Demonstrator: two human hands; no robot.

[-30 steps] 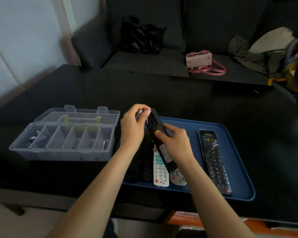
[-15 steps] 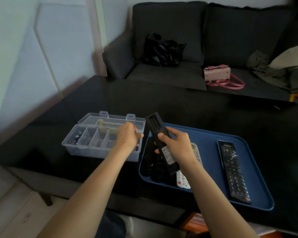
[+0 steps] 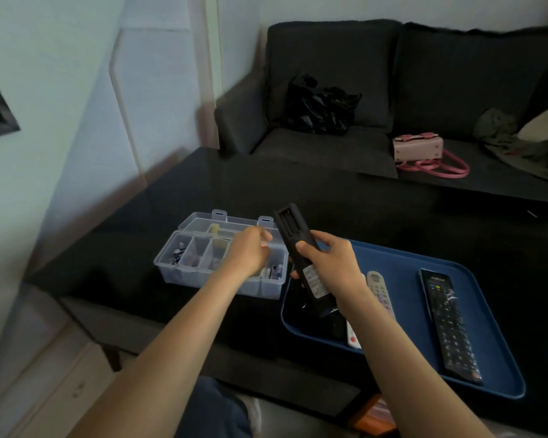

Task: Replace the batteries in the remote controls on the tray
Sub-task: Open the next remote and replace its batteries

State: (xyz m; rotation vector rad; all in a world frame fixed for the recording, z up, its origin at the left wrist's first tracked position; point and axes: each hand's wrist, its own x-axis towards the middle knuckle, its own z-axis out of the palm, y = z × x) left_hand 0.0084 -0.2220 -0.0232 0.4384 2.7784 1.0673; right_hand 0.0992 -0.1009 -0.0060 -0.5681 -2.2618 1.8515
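My right hand (image 3: 332,263) grips a black remote (image 3: 293,235) with its back up, tilted above the left end of the blue tray (image 3: 408,263). Its battery bay at the top end is uncovered and looks empty. My left hand (image 3: 250,251) hovers over the right compartments of a clear plastic box (image 3: 203,279), its fingers bent and blurred; I cannot tell whether they hold anything. Batteries (image 3: 274,271) lie in the box's right compartment and more batteries (image 3: 176,256) at its left end. On the tray lie a white remote (image 3: 377,286), a long black remote (image 3: 446,324) and dark remotes (image 3: 317,324).
The box and tray sit near the front edge of a black table (image 3: 329,191). Behind it is a dark sofa (image 3: 329,147) with a black bag (image 3: 320,105), a pink handbag (image 3: 418,148) and clothes (image 3: 519,137). A pale wall runs along the left.
My left hand, which pinched a battery at the remote's top end, has moved left over the clear box. My right hand still holds the remote. The view has swung left.
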